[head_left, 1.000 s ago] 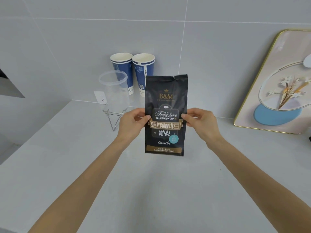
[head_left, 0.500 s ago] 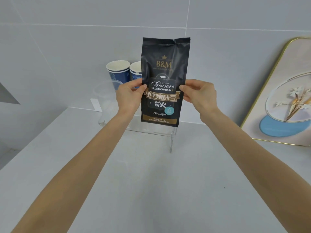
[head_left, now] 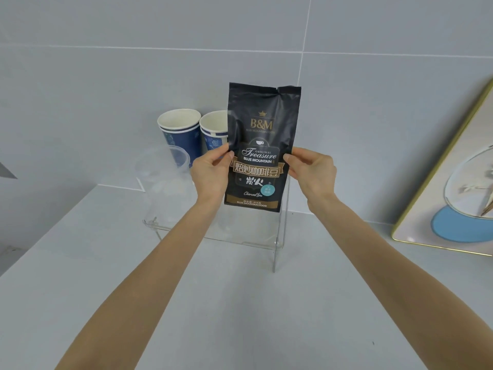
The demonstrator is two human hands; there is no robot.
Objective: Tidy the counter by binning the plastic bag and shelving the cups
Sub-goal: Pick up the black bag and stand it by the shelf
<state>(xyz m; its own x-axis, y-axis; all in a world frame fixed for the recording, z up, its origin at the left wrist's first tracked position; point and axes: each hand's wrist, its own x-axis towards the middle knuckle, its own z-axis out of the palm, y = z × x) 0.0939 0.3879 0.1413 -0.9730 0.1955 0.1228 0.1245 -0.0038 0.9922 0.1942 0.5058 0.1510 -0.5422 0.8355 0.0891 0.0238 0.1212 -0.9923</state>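
Bag (head_left: 262, 145), flat matte black with gold lettering, pinched upright between left grip (head_left: 212, 172) and right grip (head_left: 313, 170)

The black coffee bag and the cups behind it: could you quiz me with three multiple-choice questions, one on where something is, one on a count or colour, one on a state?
1. Where is the coffee bag?
A. Lying flat on the counter
B. Held up in the air in front of the wall
C. Inside a cup

2. How many blue paper cups show?
A. Two
B. Four
C. None

3. How is the bag held?
A. By one hand at its top
B. It is not held
C. By both hands, one on each side edge

Answers:
1 B: the bag's bottom edge hangs clear above the clear acrylic stand.
2 A: two white-rimmed blue cups stand side by side by the wall, the right one partly hidden by the bag.
3 C: the left hand and the right hand pinch opposite edges.
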